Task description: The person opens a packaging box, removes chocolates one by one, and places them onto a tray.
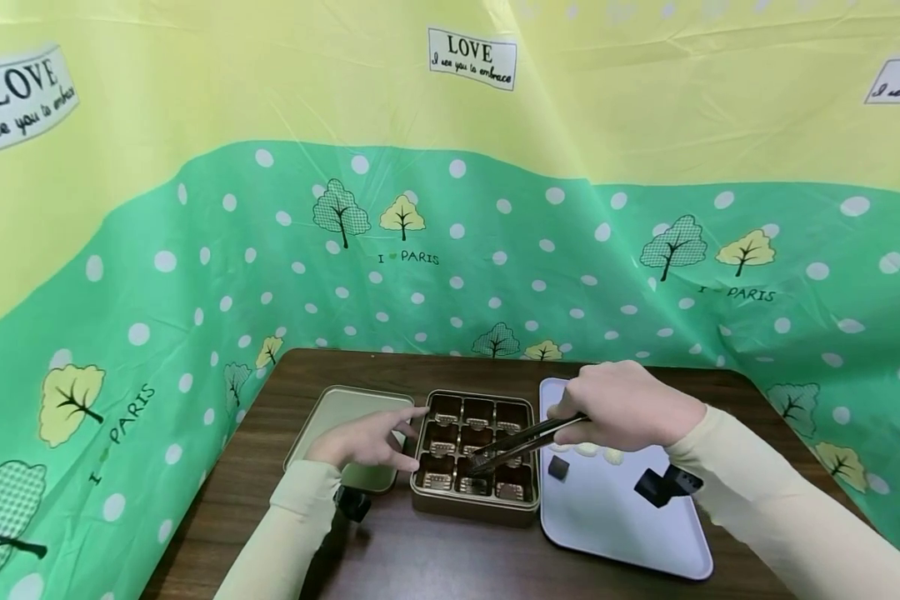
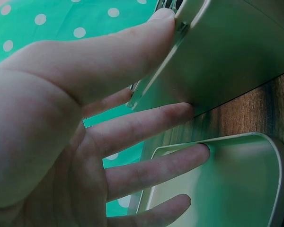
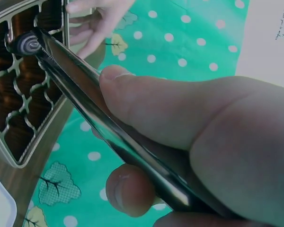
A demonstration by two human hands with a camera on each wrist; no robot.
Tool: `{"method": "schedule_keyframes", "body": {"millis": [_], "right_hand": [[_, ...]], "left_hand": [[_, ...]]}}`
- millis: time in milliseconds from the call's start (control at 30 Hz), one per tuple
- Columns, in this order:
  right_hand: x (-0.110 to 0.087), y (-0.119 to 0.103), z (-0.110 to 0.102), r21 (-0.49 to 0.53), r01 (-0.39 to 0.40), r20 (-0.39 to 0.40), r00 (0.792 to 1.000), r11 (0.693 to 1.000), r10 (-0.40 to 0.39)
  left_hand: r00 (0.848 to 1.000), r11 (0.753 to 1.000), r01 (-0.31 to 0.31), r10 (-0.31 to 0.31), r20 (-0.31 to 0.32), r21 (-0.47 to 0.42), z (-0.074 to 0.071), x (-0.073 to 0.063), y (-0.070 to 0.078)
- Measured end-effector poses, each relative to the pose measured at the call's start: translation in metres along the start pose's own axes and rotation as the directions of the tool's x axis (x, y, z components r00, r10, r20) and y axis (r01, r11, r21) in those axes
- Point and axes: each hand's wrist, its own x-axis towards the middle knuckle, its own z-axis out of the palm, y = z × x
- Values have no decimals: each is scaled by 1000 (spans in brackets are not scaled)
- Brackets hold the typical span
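Observation:
My right hand (image 1: 622,404) grips a pair of metal tongs (image 1: 521,442), thumb on one side and fingers on the other. The tongs slant down over a square tin (image 1: 472,508) divided into compartments by a brown plastic insert. Between their tips is a small dark piece with a swirl on its face (image 3: 29,45), close over the front compartments. My left hand (image 1: 367,439) spreads its fingers at the tin's left side. In the left wrist view the thumb lies on the rim and a fingertip meets the side wall.
A shallow lid (image 1: 352,400) lies left of the tin, partly under my left hand. To the right, a white tray (image 1: 630,525) carries a dark square piece (image 1: 558,467) and several pale pieces (image 1: 612,456). A patterned curtain (image 1: 450,250) hangs behind the wooden table (image 1: 405,554).

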Motion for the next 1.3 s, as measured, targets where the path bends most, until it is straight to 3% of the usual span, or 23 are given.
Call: {"method": "schedule_keyframes", "body": {"millis": [467,933,1300], "right_hand": [[-30,23,-16,-4,-70,-32,997,998,70],[-68,52,-9,-58,-164,-65,985,985,160],[-90,72,2,-61,-248,-27,969,967,247]], "left_hand": [[1000,1000,-4,4,-1,-3,4,0,-3],[1000,1000,-11,11,-3,0,1,1,-2],[1000,1000,-6,6,2,2,1,1,-1]]}}
